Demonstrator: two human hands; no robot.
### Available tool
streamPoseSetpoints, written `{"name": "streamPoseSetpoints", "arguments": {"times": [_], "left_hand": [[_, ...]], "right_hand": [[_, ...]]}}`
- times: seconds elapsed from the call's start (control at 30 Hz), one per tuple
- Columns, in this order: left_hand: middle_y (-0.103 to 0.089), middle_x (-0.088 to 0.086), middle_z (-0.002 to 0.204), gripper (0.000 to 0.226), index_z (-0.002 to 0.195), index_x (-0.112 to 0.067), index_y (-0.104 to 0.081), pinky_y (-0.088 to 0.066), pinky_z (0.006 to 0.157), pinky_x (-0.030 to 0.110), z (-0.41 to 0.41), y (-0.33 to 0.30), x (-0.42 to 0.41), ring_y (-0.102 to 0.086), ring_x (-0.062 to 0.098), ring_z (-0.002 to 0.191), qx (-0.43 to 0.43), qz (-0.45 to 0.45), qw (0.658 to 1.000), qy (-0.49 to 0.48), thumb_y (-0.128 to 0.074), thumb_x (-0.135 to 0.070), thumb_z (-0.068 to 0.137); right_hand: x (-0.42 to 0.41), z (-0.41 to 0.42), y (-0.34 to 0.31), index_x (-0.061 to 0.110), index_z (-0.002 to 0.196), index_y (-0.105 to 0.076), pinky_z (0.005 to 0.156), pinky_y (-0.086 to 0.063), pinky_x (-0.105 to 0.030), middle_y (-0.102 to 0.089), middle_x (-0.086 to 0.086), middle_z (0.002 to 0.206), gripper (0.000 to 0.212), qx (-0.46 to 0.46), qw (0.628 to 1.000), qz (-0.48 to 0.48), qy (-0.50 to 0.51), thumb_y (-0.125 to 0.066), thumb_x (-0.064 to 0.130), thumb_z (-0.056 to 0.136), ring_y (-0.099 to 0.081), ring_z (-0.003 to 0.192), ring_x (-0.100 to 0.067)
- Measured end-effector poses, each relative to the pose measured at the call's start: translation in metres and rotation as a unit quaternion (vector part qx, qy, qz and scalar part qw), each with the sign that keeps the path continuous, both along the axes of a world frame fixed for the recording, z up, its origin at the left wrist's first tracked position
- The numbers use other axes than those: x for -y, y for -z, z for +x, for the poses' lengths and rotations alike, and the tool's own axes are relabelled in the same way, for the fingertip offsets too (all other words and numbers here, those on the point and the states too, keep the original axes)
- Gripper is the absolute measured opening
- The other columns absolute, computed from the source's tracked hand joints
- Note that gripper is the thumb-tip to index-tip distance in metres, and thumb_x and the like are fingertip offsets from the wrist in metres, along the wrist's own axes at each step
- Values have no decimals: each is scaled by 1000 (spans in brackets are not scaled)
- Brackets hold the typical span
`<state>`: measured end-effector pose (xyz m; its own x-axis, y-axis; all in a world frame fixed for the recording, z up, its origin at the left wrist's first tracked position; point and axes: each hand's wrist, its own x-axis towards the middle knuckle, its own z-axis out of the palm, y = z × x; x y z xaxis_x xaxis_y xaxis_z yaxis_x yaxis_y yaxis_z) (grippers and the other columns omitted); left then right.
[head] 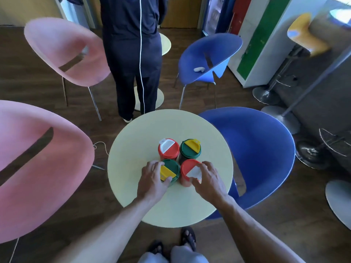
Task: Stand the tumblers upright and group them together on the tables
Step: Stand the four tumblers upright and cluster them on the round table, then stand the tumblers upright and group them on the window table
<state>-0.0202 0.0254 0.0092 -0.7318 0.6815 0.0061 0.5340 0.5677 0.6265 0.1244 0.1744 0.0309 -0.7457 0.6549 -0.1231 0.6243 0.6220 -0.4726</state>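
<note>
Several tumblers stand upright in a tight square on the round pale-yellow table (133, 168). At the back are a red tumbler with a white flap (168, 149) and a green tumbler with a yellow flap (190, 148). In front, my left hand (152, 177) grips the lid of the near green tumbler (171, 168), and my right hand (208, 179) grips the lid of the near red tumbler (187, 168). Fingers cover part of both lids.
A pink chair (38, 168) stands left of the table and a blue chair (256, 154) right of it. A person in dark clothes (133, 54) stands beyond the table, between another pink chair (66, 52) and blue chair (209, 57). Bar stools (303, 38) are at right.
</note>
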Motion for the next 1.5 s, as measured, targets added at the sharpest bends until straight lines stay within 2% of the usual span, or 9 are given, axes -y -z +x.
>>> {"name": "streamPoseSetpoints", "arguments": {"times": [0.13,0.2,0.3,0.4,0.5,0.63,0.83,1.13,1.5], "left_hand": [[-55,3,119,42,114,-13,-59,-49,80,31,17,-8,-2,-49,22,106,-118,79,986,88,-73,-26,77],[-56,4,121,45,119,-12,-59,-50,87,31,32,-13,-8,-50,22,110,-133,89,973,168,-70,-28,78],[-46,1,142,67,142,-19,-40,-44,101,36,64,-18,-22,-46,24,128,-10,-50,956,289,-64,-40,83],[-36,1,152,74,146,-20,-34,-36,109,39,97,-16,-40,-37,22,138,52,-239,891,382,-62,-47,83],[-41,5,149,73,144,-18,-38,-34,111,36,131,-14,-50,-38,23,137,46,-268,858,435,-64,-47,83],[-46,2,144,74,143,-23,-39,-37,108,36,181,-13,-60,-41,21,134,40,-272,829,486,-65,-49,80],[-44,-1,144,68,141,-26,-40,-39,106,38,283,-19,-85,-42,21,133,10,-290,790,541,-62,-48,81],[-44,-3,145,65,140,-27,-42,-37,107,37,430,-12,-125,-38,18,136,-41,-323,732,599,-63,-48,82],[-44,-2,144,67,140,-26,-41,-40,104,38,538,0,-255,-41,19,133,-48,-318,697,641,-62,-47,80]], "right_hand": [[17,21,-2,18,136,-45,91,-47,-34,-42,-2,140,53,-9,999,23,40,-61,37,89,-47,124,-24],[29,38,0,19,136,-45,91,-48,-33,-41,0,140,53,4,998,23,62,-60,40,89,-46,125,-20],[42,68,0,21,138,-43,95,-47,-35,-42,4,142,55,25,994,7,108,-58,44,90,-43,128,-17],[51,106,-2,22,137,-46,99,-43,-35,-47,3,140,54,86,984,-43,151,-57,42,88,-44,129,-19],[64,157,-2,23,123,-53,94,-47,-37,-54,3,130,44,129,972,-82,181,-58,37,82,-50,124,-21],[83,231,-3,19,125,-56,100,-41,-32,-55,-1,134,41,109,958,-118,237,-59,34,86,-46,127,-19],[100,349,17,21,139,-44,107,-34,-28,-45,1,145,62,100,921,-151,345,-58,47,84,-40,134,-18],[95,498,26,21,138,-43,104,-40,-37,-42,0,147,63,97,868,-198,444,-54,47,82,-40,133,-20],[-16,587,39,21,141,-40,103,-41,-39,-38,2,149,64,114,845,-198,483,-54,47,85,-37,135,-19]]}}
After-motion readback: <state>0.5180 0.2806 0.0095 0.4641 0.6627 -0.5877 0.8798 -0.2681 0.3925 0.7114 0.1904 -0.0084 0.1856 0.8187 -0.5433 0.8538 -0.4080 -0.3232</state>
